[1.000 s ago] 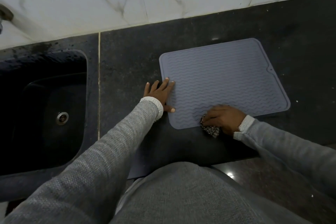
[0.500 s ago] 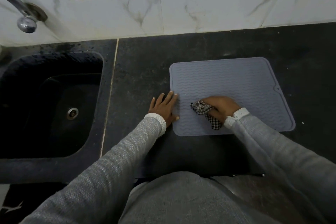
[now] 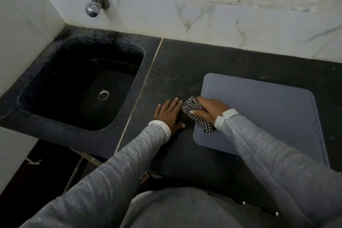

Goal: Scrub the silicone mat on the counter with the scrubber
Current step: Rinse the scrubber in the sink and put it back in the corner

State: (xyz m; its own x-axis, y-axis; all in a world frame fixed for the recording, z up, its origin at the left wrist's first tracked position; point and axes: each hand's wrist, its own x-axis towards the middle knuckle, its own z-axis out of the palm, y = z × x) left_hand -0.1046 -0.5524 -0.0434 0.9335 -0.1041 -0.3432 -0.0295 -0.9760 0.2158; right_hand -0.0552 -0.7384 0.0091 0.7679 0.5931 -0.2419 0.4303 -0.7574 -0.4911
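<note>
Right now my right hand [image 3: 209,110] grips the checked scrubber [image 3: 196,114] at the silicone mat [image 3: 262,109]'s left edge; my left hand [image 3: 169,114] lies flat on the counter [image 3: 185,61] just beside it. I judge the mat soft and floppy, best pinned near that edge.

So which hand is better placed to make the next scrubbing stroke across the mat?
Right. The right hand already grips the black-and-white checked scrubber at the grey ribbed silicone mat's left edge; the left hand lies flat on the black counter.
</note>
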